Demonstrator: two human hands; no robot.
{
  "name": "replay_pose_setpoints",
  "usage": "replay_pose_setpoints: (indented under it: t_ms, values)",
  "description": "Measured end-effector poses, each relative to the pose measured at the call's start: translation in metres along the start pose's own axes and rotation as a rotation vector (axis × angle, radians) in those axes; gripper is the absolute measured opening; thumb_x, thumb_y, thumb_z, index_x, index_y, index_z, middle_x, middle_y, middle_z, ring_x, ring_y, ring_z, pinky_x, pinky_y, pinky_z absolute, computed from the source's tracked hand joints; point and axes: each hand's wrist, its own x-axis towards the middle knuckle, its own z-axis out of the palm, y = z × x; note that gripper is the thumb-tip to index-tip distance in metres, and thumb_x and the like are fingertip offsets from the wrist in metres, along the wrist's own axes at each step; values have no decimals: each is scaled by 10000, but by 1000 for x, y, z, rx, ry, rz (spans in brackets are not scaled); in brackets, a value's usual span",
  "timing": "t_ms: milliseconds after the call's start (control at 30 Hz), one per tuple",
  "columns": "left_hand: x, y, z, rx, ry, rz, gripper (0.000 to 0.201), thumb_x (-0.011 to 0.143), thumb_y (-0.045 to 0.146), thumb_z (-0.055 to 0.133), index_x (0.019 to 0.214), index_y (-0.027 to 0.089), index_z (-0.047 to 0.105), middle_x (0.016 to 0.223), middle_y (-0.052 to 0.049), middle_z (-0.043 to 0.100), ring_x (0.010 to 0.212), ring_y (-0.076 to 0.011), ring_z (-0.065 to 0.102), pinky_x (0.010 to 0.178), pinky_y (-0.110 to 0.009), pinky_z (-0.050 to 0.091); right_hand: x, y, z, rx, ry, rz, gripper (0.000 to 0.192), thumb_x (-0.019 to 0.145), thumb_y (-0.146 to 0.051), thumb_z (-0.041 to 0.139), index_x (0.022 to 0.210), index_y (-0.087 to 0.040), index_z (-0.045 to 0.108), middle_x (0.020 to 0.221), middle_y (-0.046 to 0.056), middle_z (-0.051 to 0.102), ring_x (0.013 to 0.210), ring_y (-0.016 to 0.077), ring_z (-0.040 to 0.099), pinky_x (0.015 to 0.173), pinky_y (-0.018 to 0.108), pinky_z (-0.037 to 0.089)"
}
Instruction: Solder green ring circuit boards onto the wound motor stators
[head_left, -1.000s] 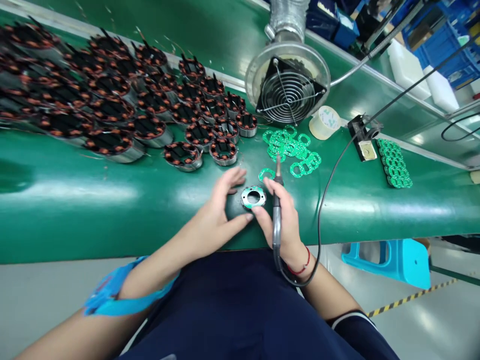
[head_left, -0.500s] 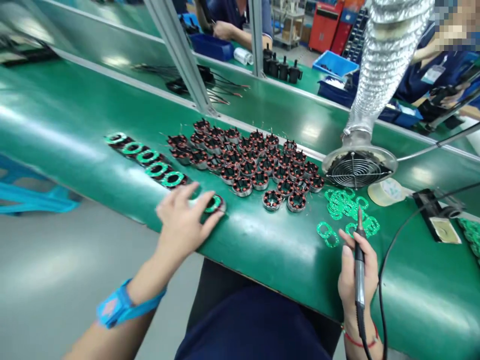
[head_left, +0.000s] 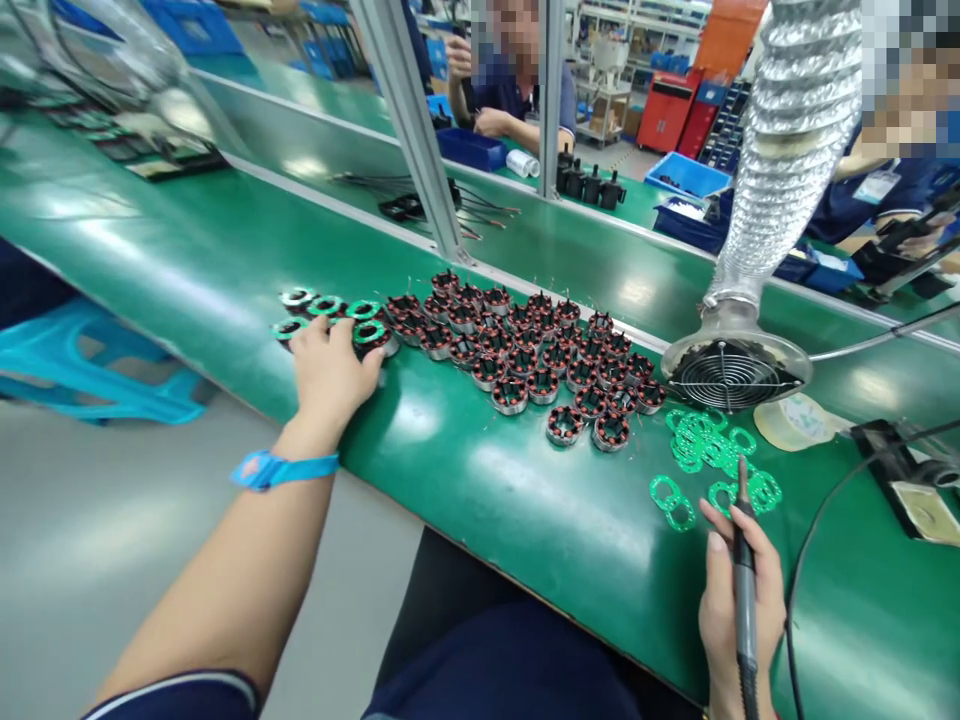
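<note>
My left hand (head_left: 330, 375) lies over a small group of motor stators capped with green ring boards, fingers forward and thumb out to the side. One capped stator (head_left: 368, 335) sits by its fingertips and thumb; another capped stator (head_left: 288, 328) is at its left. My fingers partly hide the stators beneath them. In my right hand (head_left: 739, 590) is a soldering iron (head_left: 745, 600), tip upward, held above the bench near loose green ring boards (head_left: 705, 440). Uncapped stators (head_left: 510, 394) with reddish windings stand in a cluster between my hands.
A fume extractor hood (head_left: 731, 375) on a silver duct hangs at the right. Behind it sit a solder spool (head_left: 795, 420) and an iron stand (head_left: 907, 480). A metal post (head_left: 420, 140) rises at the back; co-workers sit beyond. A blue stool (head_left: 97, 365) stands left.
My left hand has moved left and away from me with a capped stator. The capped stators, earlier in a slanting line, are now bunched closer. The view has shifted; my right hand still holds the iron.
</note>
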Motion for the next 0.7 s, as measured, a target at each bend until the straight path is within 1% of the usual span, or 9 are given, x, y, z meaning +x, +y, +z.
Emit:
replay_pose_setpoints:
  t_ms: [100,233,300,333,400,467,500,600,700]
  values:
    - [15,-18,-3,43,-11,16,609,907,274,583,1472,54,529,1610,-299,423,1518,-441,381,1249,-624,344,0,5,-1,-13,14,24,442,900,-486,741,1230,-195,697,1086,138,824,1200,319,722,1129,550,466]
    - [29,-42,-18,92,16,-2,577,951,326,561,1480,99,536,1611,-264,430,1499,-444,407,1219,-642,385,2,6,-1,-31,17,18,475,887,-522,742,1223,-191,688,1069,152,821,1258,359,692,1177,624,422]
    - [39,-52,-26,118,33,-24,566,992,333,533,1499,84,503,1604,-270,420,1510,-434,394,1225,-642,377,3,5,-1,-46,25,24,501,886,-549,735,1228,-187,682,1064,158,818,1293,372,673,1197,642,401]
    - [47,-57,-29,130,24,-30,558,1008,321,531,1507,75,483,1587,-269,437,1503,-415,410,1226,-628,384,4,5,-1,-54,27,28,517,884,-566,732,1230,-185,680,1063,161,817,1304,378,667,1202,648,396]
    - [65,-65,-35,150,-51,-17,521,1025,305,572,1495,97,493,1517,-224,526,1434,-359,507,1195,-587,441,5,7,-2,-71,26,31,549,874,-598,732,1230,-183,682,1061,166,818,1317,392,659,1203,657,394]
    - [84,-70,-38,168,-169,22,469,1020,325,643,1448,152,553,1442,-152,607,1320,-307,605,1128,-549,515,6,10,-3,-96,22,26,575,862,-623,736,1228,-184,686,1059,170,819,1317,407,658,1194,666,401]
    - [92,-72,-39,182,-219,38,458,1012,342,671,1428,173,576,1424,-130,623,1281,-294,628,1099,-538,539,7,11,-4,-115,24,23,590,859,-636,732,1235,-183,686,1061,173,819,1317,413,657,1189,669,404]
    - [107,-73,-41,256,-293,24,499,997,373,703,1440,185,571,1458,-137,593,1279,-304,623,1068,-539,562,8,10,-4,-171,55,29,652,857,-679,707,1267,-172,679,1063,186,815,1306,425,659,1172,670,415]
    - [111,-68,-40,340,-329,-32,532,1001,413,693,1460,187,549,1470,-148,577,1264,-308,629,1054,-543,571,8,5,-4,-221,81,30,687,852,-719,684,1271,-174,679,1044,185,819,1269,423,679,1144,649,443]
